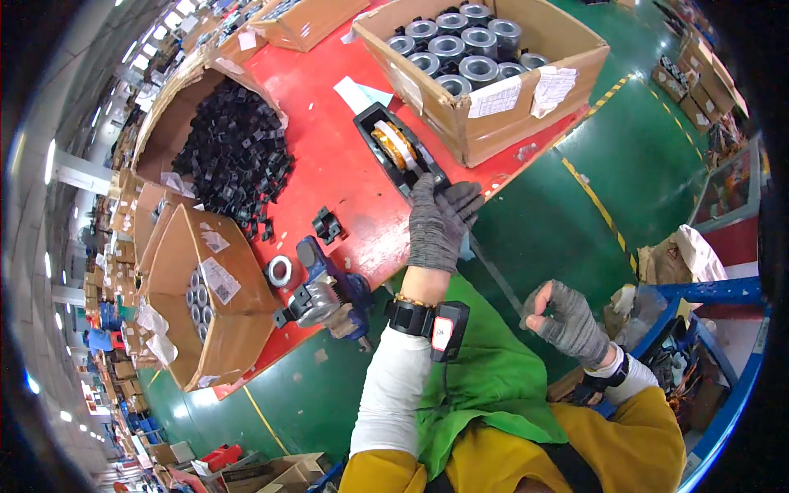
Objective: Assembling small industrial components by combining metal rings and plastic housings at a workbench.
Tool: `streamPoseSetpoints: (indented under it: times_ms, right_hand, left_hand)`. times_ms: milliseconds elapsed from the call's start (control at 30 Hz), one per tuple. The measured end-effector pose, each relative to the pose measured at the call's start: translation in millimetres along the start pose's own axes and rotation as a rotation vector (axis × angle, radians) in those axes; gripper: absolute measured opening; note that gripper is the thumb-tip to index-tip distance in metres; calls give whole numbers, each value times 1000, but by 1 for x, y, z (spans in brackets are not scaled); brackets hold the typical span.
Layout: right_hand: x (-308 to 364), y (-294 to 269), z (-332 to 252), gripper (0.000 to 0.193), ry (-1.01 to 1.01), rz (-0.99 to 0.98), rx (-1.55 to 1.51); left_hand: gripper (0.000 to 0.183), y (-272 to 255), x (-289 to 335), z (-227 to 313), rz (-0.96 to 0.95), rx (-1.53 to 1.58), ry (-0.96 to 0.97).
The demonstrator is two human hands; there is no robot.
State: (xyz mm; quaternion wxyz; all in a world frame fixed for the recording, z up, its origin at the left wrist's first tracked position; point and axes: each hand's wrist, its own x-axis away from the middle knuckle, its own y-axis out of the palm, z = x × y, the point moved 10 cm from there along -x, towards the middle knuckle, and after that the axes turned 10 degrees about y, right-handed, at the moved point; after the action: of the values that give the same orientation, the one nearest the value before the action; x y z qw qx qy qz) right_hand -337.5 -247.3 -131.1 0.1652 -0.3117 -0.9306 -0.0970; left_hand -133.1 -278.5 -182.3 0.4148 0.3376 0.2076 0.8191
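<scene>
My left hand (445, 220), in a grey knit glove with bare fingertips, lies against the near end of a black tape dispenser (423, 149). Its thumb touches the dispenser, and the other fingers stretch out to the right. An amber roll of tape (394, 145) with a white core sits in the dispenser. From beside my left hand, a thin translucent strip of tape (496, 276) runs down to my right hand (569, 325). That gloved hand is closed in a pinch on the strip's lower end, off the table's edge.
On the red table (345, 107) stand a carton of metal cylinders (538, 115), a carton spilling black clips (234, 148) and another carton (218, 300). A blue vise (349, 296) grips a metal cylinder beside a loose ring (279, 271). A blue-framed bin (699, 361) stands right.
</scene>
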Motion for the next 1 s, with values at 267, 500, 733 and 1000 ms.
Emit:
streamPoseSetpoints:
  times_ms: [267, 500, 733, 1000]
  right_hand:
    - [-6, -11, 15, 15, -19, 94, 24]
    - [-9, 0, 20, 17, -75, 89, 22]
    - [26, 28, 19, 19, 15, -106, 3]
    - [43, 159, -37, 23, -349, -583, 277]
  left_hand:
    - [37, -11, 25, 11, 85, 87, 164]
    - [15, -10, 12, -48, -12, 206, -130]
    - [24, 75, 125, 54, -337, -690, 319]
    - [56, 4, 220, 193, -331, -1112, 871]
